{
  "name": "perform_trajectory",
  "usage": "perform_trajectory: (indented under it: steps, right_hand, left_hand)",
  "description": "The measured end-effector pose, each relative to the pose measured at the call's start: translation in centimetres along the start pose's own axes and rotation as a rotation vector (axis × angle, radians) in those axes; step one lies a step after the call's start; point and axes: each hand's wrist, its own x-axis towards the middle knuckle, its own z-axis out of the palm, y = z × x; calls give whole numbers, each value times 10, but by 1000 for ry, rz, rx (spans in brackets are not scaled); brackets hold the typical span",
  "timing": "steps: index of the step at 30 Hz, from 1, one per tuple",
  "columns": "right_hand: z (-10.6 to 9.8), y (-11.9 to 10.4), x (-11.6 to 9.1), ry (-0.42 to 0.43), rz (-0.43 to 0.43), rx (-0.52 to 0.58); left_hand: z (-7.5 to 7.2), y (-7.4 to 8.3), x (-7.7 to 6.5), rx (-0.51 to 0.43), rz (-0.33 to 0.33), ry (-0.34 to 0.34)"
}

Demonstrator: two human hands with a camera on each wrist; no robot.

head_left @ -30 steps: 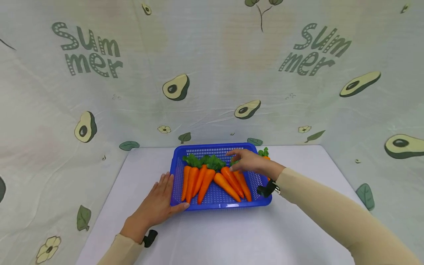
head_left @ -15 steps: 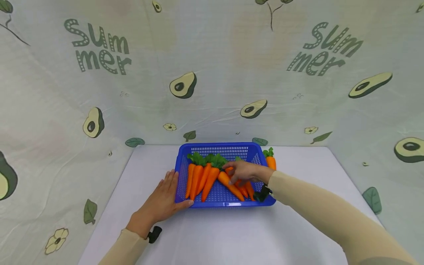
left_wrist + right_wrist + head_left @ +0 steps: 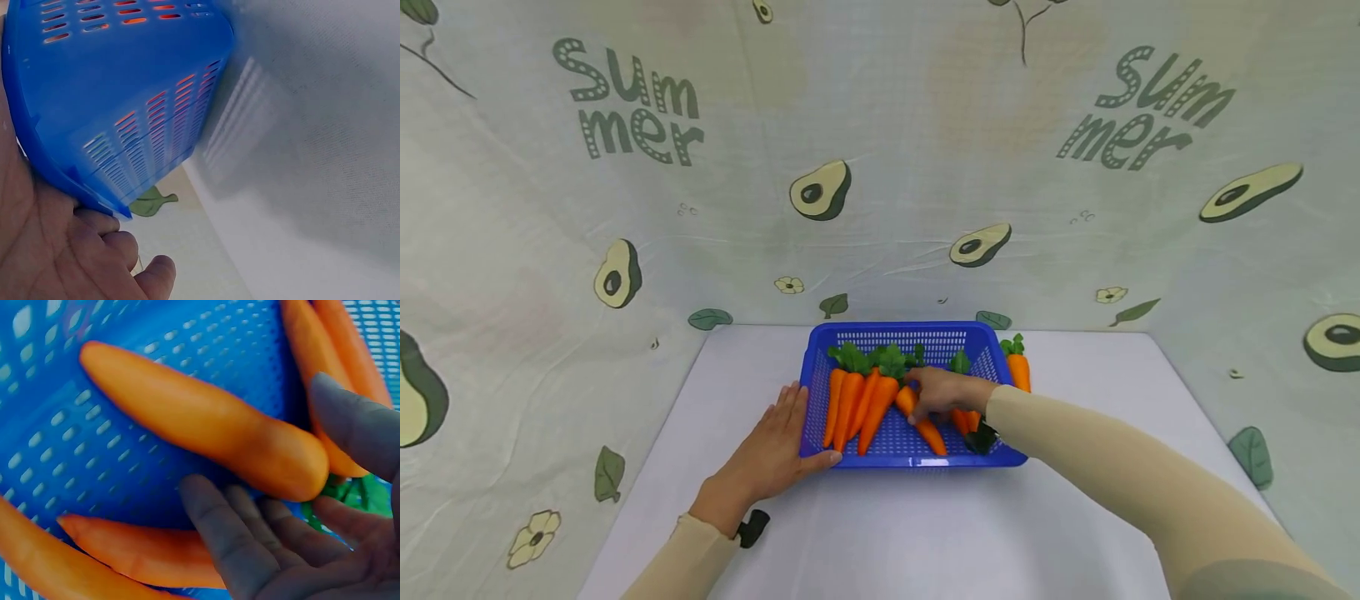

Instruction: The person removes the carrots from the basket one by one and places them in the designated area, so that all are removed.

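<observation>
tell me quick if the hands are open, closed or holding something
Left hand: open, laid against the side of the basket.
Right hand: open, thumb and fingers apart on either side of a carrot, not gripping it.

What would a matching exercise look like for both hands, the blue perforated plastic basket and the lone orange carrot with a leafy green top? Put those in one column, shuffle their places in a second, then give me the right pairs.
Things
1. Left hand
2. Right hand
3. Blue perforated plastic basket
4. Lone orange carrot with a leafy green top

Places
A. On the white tabletop, holding several orange tapering carrots
B. Outside the basket, beyond its right side
C. Within the basket, among the carrots
D. Against the basket's left side

Right pairs: 1-D, 2-C, 3-A, 4-B
</observation>
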Motion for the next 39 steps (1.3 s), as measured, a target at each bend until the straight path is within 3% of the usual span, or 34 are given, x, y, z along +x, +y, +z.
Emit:
perform_trajectory:
  steps: [8, 13, 22, 33, 39]
  right_hand:
    - [7, 4, 13, 22, -9, -80]
    - [5, 5, 14, 25, -33, -66]
    - [-9, 12, 11, 11, -80, 197]
    - [-32, 11, -20, 40, -183, 373]
    - [-46, 17, -37, 122, -236, 445]
  left_hand:
    - [0, 0, 0, -9, -13, -7]
    - [1, 2, 1, -16, -6, -9]
    - [1, 3, 1, -30, -9, -7]
    - [1, 3, 1, -29, 21, 22]
    - [2, 3, 0, -39, 23, 35]
